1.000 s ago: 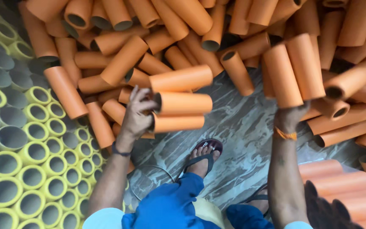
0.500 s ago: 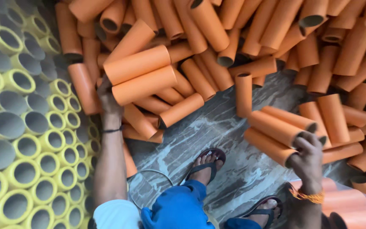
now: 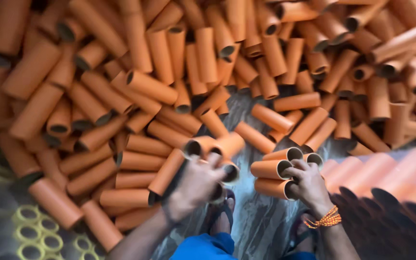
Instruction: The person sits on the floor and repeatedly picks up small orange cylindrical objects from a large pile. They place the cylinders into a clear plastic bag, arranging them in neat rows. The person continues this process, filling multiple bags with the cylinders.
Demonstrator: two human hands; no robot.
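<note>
A large heap of short orange tubes [image 3: 179, 72] covers the floor ahead of me. My left hand [image 3: 196, 185] is blurred and grips a few orange tubes [image 3: 213, 147] by their open ends, near the middle of the view. My right hand [image 3: 309, 183], with an orange thread band on the wrist, holds a bundle of three orange tubes [image 3: 278, 169] with fingers hooked into their open ends. The two bundles sit close together, just above my sandalled foot [image 3: 222, 216].
Stacked yellow-rimmed tubes [image 3: 30, 226] stand end-on at the lower left. A neat stack of orange tubes [image 3: 391, 183] lies at the lower right. Grey marbled floor [image 3: 261, 221] shows between my feet. My blue clothing [image 3: 203, 248] is at the bottom edge.
Both hands have come together at the centre from wide apart. The left hand dropped from the left pile with tubes. The right hand moved left with its bundle. The camera tilted.
</note>
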